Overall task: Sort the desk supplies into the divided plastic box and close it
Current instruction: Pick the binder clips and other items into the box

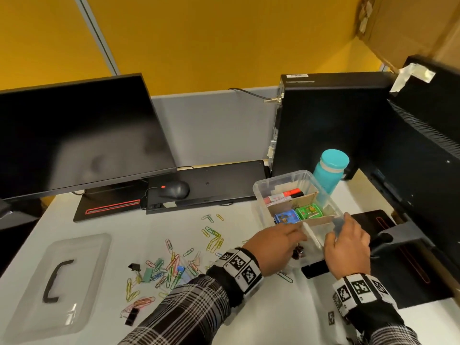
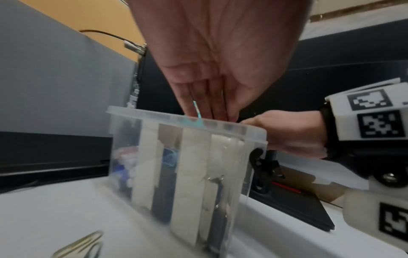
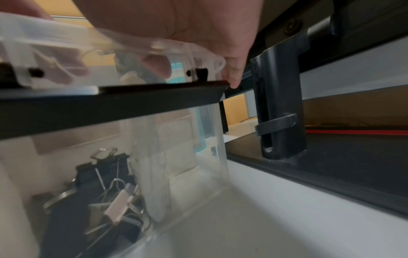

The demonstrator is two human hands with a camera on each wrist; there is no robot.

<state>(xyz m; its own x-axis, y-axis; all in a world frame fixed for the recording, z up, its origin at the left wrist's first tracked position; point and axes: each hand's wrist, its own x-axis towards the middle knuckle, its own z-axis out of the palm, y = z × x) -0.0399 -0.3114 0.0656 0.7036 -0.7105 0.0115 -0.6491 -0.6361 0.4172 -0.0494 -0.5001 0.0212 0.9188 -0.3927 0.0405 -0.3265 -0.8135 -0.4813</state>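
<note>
Clear divided plastic box (image 1: 308, 178) sits on white desk (image 1: 249, 317), right of centre, lid off. Left hand (image 1: 275, 247) reaches over near compartment, fingers straight and pressed together, tips dipping past rim; whether they hold anything cannot be told. Right hand (image 1: 348, 247) grips box's near right rim, thumb and fingers curled round it. Binder clips (image 3: 110, 195) lie in near compartment. Paper clips (image 1: 171, 265) scattered left of box. Clear lid (image 1: 82, 280) lies far left, well apart.
</note>
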